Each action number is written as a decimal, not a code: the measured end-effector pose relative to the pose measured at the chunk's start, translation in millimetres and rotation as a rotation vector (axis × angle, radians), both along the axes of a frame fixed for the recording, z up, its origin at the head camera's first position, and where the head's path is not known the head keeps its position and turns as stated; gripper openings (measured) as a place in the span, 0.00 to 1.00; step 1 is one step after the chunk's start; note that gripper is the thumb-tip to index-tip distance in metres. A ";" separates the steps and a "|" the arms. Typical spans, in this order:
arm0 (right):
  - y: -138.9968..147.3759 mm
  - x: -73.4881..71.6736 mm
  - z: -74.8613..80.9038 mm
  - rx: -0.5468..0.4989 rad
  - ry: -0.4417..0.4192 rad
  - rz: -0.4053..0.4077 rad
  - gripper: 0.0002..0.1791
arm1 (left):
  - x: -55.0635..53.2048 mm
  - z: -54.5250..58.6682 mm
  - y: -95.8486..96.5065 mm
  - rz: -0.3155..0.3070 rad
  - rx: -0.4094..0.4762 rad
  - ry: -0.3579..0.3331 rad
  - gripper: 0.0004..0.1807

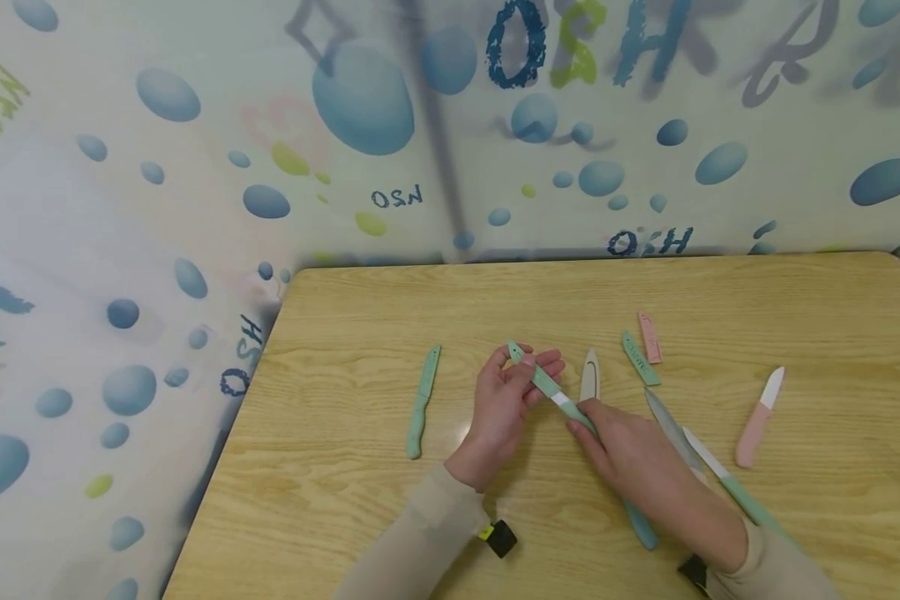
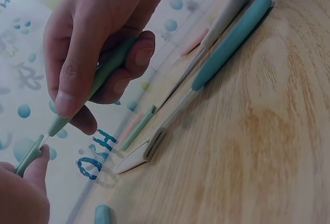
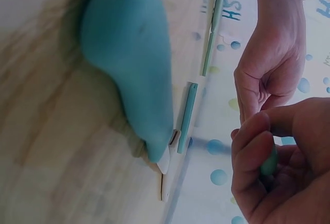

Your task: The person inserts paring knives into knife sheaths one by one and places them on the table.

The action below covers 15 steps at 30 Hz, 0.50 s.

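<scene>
My left hand (image 1: 495, 408) pinches a green blade sheath (image 1: 546, 382) between thumb and fingers, its other fingers spread behind it. My right hand (image 1: 630, 446) grips the green handle (image 2: 111, 67) of a paring knife. A short stretch of its white blade (image 1: 562, 400) shows between handle and sheath; the rest is inside the sheath. Both hands are held over the table. Below the right hand lies a teal-handled knife (image 1: 640, 525), its blade running into a white sheath (image 1: 590, 377).
A sheathed green knife (image 1: 423, 404) lies left on the wooden table (image 1: 330, 367). On the right are a green sheath (image 1: 640, 358), a pink sheath (image 1: 649, 337) and a pink knife (image 1: 755, 433). A grey-bladed knife (image 1: 671, 425) and a green-handled knife (image 1: 746, 500) lie beside the right forearm, blades exposed.
</scene>
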State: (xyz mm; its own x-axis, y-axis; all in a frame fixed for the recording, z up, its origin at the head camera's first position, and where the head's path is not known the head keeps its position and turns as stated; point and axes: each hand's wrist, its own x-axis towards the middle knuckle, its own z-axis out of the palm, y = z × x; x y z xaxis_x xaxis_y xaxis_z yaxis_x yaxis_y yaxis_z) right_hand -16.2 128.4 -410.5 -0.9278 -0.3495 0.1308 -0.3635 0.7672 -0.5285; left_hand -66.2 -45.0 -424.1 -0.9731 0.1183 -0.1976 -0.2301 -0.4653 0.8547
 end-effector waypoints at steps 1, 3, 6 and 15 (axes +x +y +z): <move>-0.3 0.1 0.1 0.000 0.007 0.001 0.06 | 0.3 0.4 0.3 0.000 0.000 -0.002 0.11; -0.7 0.3 0.1 -0.001 0.021 0.004 0.06 | 0.9 1.3 1.1 0.000 -0.002 -0.005 0.10; -1.2 0.4 0.2 -0.001 0.035 0.008 0.06 | 1.5 2.1 2.2 0.004 -0.002 -0.009 0.08; -2.7 -0.7 1.0 0.010 0.024 0.005 0.06 | 3.1 3.1 4.5 -0.005 -0.007 -0.013 0.13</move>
